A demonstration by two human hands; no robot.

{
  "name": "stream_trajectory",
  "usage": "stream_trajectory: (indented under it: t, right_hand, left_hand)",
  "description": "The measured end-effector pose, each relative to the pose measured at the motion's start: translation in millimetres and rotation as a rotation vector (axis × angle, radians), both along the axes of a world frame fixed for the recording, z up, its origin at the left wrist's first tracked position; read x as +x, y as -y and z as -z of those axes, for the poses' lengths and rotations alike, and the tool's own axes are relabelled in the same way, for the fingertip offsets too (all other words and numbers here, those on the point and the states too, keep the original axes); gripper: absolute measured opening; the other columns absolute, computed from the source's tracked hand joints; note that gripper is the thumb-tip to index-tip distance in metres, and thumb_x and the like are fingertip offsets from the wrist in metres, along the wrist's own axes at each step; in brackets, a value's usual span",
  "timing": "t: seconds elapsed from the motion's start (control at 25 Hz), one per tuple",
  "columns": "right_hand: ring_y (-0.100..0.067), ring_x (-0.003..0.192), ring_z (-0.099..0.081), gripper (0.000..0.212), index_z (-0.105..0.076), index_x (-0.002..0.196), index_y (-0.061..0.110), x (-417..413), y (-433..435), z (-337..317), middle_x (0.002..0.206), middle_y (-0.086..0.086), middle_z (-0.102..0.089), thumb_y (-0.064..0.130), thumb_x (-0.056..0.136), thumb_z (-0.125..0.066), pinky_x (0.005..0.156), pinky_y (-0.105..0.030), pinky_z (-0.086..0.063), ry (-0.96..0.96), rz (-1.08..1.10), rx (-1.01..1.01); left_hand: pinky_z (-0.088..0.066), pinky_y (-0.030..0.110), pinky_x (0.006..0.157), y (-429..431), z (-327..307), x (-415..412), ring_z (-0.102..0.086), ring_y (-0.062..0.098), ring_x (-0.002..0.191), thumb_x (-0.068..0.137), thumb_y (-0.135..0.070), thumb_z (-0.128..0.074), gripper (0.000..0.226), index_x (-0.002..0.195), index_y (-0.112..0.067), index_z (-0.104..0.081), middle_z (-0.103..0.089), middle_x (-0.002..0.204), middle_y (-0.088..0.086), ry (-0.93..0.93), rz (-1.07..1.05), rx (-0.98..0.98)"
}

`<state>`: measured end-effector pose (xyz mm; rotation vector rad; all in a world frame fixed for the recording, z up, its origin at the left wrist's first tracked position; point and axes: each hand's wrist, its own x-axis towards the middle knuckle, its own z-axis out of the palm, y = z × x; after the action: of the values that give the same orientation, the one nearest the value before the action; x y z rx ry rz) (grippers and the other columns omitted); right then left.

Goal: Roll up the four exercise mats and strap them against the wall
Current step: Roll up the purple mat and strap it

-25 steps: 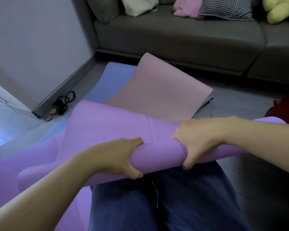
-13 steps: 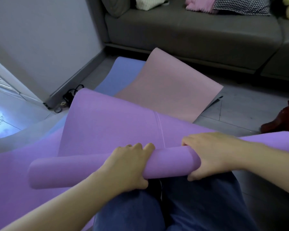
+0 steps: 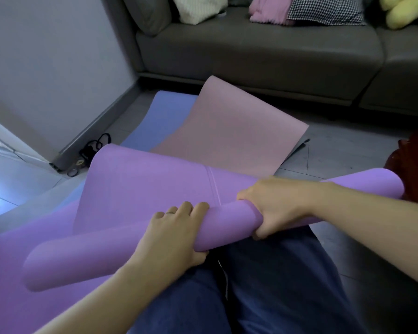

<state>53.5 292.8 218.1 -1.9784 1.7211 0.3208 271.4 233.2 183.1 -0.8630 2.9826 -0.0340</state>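
A purple mat (image 3: 140,186) is partly rolled into a tube across my lap, its loose end sloping away over the floor. My left hand (image 3: 171,235) grips the roll near its middle, fingers over the top and thumb underneath. My right hand (image 3: 273,206) grips the roll just to the right, fingers curled round it. Beyond the purple mat lie a pink mat (image 3: 227,131) and a blue mat (image 3: 162,119), both flat on the floor. A dark edge of a further mat (image 3: 298,147) peeks out under the pink one.
A grey sofa (image 3: 263,54) with cushions runs along the back. A grey wall (image 3: 46,68) with skirting stands at the left; black straps (image 3: 92,150) lie at its foot. A dark red object (image 3: 413,162) sits at the right edge. My legs in blue jeans (image 3: 263,290) are under the roll.
My left hand shifted its grip over the top of the roll, and the roll has turned a little further onto the loose mat. The camera moved slightly.
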Motion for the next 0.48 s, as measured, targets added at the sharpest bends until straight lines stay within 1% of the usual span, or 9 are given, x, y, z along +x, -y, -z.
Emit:
stream_trajectory:
  t: [0.04,0.12,0.2,0.28,0.32,0.36,0.4,0.44,0.48]
  right_hand:
    - [-0.015,0.074,-0.055,0.039,-0.053,0.095,0.024,-0.8,10.2,-3.5,0.077,0.011,-0.055,0.047,0.070,-0.073,0.059,-0.028,-0.044,0.035,0.015,0.091]
    - [-0.015,0.081,-0.062,0.037,-0.060,0.095,0.025,0.8,25.9,-6.2,0.082,0.012,-0.060,0.046,0.069,-0.077,0.066,-0.030,-0.051,0.105,0.071,0.257]
    - [-0.014,0.085,-0.066,0.038,-0.063,0.096,0.028,6.4,33.8,-10.6,0.088,0.011,-0.065,0.048,0.067,-0.079,0.073,-0.031,-0.056,0.128,0.110,0.383]
    - [-0.012,0.089,-0.063,0.047,-0.060,0.103,0.029,11.6,27.9,-14.6,0.096,0.013,-0.063,0.056,0.067,-0.077,0.076,-0.030,-0.054,0.128,0.102,0.365]
    - [-0.011,0.093,-0.060,0.054,-0.056,0.110,0.031,13.3,19.4,-13.0,0.102,0.015,-0.060,0.060,0.067,-0.074,0.078,-0.030,-0.052,0.106,0.089,0.271]
    - [-0.011,0.097,-0.057,0.063,-0.051,0.118,0.033,13.9,8.4,-8.0,0.108,0.016,-0.056,0.064,0.066,-0.071,0.082,-0.031,-0.050,0.058,0.073,0.108]
    - [-0.013,0.100,-0.055,0.072,-0.047,0.124,0.033,14.4,-4.5,0.4,0.113,0.014,-0.054,0.067,0.064,-0.069,0.085,-0.034,-0.049,-0.021,0.026,-0.127]
    - [-0.017,0.099,-0.056,0.079,-0.049,0.126,0.028,15.8,-16.1,10.0,0.113,0.009,-0.055,0.066,0.060,-0.069,0.084,-0.037,-0.050,-0.121,-0.050,-0.369]
    - [-0.022,0.094,-0.060,0.084,-0.053,0.124,0.021,17.0,-25.5,21.7,0.109,0.003,-0.059,0.063,0.055,-0.072,0.077,-0.040,-0.053,-0.198,-0.110,-0.558]
  left_hand:
    - [-0.047,0.034,0.066,1.2,-5.6,-0.9,-0.061,0.023,0.080,0.057,-0.048,-0.069,0.066,0.117,-0.028,-0.050,-0.057,0.093,-0.005,0.009,-0.035,0.044]
    - [-0.045,0.032,0.075,9.6,-19.1,2.2,-0.058,0.017,0.093,0.067,-0.050,-0.063,0.058,0.119,-0.037,-0.040,-0.057,0.104,-0.012,0.041,-0.097,0.246]
    - [-0.047,0.030,0.076,21.2,-30.0,7.6,-0.057,0.012,0.089,0.066,-0.049,-0.068,0.054,0.113,-0.041,-0.042,-0.060,0.100,-0.015,0.085,-0.122,0.476]
    - [-0.049,0.030,0.077,28.2,-33.9,13.1,-0.057,0.010,0.086,0.064,-0.047,-0.073,0.055,0.111,-0.042,-0.043,-0.060,0.096,-0.016,0.128,-0.131,0.615]
    - [-0.049,0.031,0.079,30.8,-33.3,14.8,-0.057,0.010,0.087,0.065,-0.046,-0.074,0.055,0.111,-0.042,-0.043,-0.059,0.096,-0.017,0.151,-0.140,0.656]
    - [-0.049,0.032,0.080,33.5,-31.5,15.4,-0.056,0.009,0.089,0.065,-0.046,-0.074,0.055,0.110,-0.042,-0.043,-0.058,0.098,-0.018,0.170,-0.147,0.692]
    - [-0.048,0.033,0.082,36.2,-28.4,15.1,-0.055,0.010,0.091,0.065,-0.046,-0.075,0.055,0.110,-0.041,-0.043,-0.057,0.099,-0.017,0.186,-0.144,0.721]
    - [-0.047,0.035,0.085,39.5,-26.9,12.9,-0.053,0.011,0.094,0.066,-0.048,-0.075,0.056,0.111,-0.041,-0.043,-0.055,0.102,-0.016,0.212,-0.139,0.740]
    - [-0.046,0.037,0.087,43.6,-25.4,10.0,-0.049,0.012,0.098,0.066,-0.050,-0.075,0.057,0.112,-0.040,-0.043,-0.052,0.105,-0.014,0.251,-0.136,0.741]
